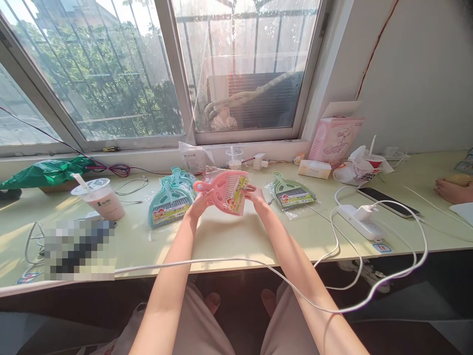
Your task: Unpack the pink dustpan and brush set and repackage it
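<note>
A pink mini dustpan and brush set (219, 193) in clear wrap is held up over the middle of the table, tilted, its printed label facing me. My left hand (200, 204) grips it near the handle end, fingers partly hidden beneath it. On the other side my right hand (254, 193) pinches its wide edge beside the label. Just left lie teal dustpan sets (170, 197), stacked and wrapped, with labels. To the right a green dustpan set (293, 194) rests flat in its wrap.
A drink cup with straw (99, 198) stands at left. A white power strip (360, 222), a phone (388, 202) and loose white cables (354, 310) occupy the right side. A pink box (334, 140) stands by the window. Another person's hand (454, 190) is at far right.
</note>
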The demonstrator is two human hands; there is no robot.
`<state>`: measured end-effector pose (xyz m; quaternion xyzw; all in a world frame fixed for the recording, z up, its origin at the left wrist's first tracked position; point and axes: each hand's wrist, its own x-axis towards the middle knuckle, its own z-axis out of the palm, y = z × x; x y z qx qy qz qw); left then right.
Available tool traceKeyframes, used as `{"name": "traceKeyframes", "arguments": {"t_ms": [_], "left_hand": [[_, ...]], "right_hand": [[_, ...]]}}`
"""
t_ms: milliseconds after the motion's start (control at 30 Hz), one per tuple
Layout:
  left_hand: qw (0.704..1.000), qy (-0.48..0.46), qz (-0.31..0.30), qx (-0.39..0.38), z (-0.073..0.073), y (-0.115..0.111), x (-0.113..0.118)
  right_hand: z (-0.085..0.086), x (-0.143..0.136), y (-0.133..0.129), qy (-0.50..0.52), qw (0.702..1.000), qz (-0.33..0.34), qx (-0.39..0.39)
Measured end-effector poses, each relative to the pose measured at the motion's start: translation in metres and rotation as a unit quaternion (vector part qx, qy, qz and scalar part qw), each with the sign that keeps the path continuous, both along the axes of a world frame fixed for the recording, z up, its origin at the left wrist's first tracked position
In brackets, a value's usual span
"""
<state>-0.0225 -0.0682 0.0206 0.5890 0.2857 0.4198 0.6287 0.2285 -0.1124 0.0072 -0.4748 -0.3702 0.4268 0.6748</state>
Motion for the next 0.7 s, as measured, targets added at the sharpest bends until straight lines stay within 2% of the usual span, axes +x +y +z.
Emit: {"name": "traceKeyframes", "arguments": {"t_ms": [133, 200, 267, 333, 400, 467, 500, 567, 700], "left_hand": [[0.997, 0.061, -0.051, 0.008, 0.001, -0.002, -0.005], [0.997, 0.066, -0.034, -0.006, 0.0, 0.0, -0.003], [0.998, 0.037, 0.043, -0.023, 0.0, 0.005, -0.004], [0.984, -0.03, 0.172, -0.039, 0.001, 0.013, -0.012], [0.945, -0.119, 0.3, -0.045, 0.004, 0.021, -0.027], [0.912, -0.192, 0.36, -0.041, 0.008, 0.025, -0.043], [0.908, -0.215, 0.358, -0.04, 0.009, 0.026, -0.048], [0.926, -0.225, 0.299, -0.042, 0.011, 0.024, -0.051], [0.989, -0.112, 0.084, -0.045, 0.006, 0.013, -0.023]], "right_hand": [[0.0, 0.004, 0.0, 0.046, 0.999, -0.028, 0.001], [0.002, 0.008, 0.0, 0.058, 0.997, -0.045, -0.007], [0.003, 0.013, 0.0, 0.066, 0.996, -0.065, -0.019], [0.004, 0.021, 0.0, 0.085, 0.992, -0.084, -0.026], [0.003, 0.029, 0.0, 0.115, 0.988, -0.101, -0.024], [0.001, 0.034, 0.001, 0.151, 0.981, -0.116, -0.023], [0.0, 0.035, 0.001, 0.166, 0.978, -0.123, -0.023], [-0.003, 0.034, 0.002, 0.185, 0.974, -0.13, -0.024], [-0.008, 0.023, 0.004, 0.18, 0.977, -0.108, -0.044]]}}
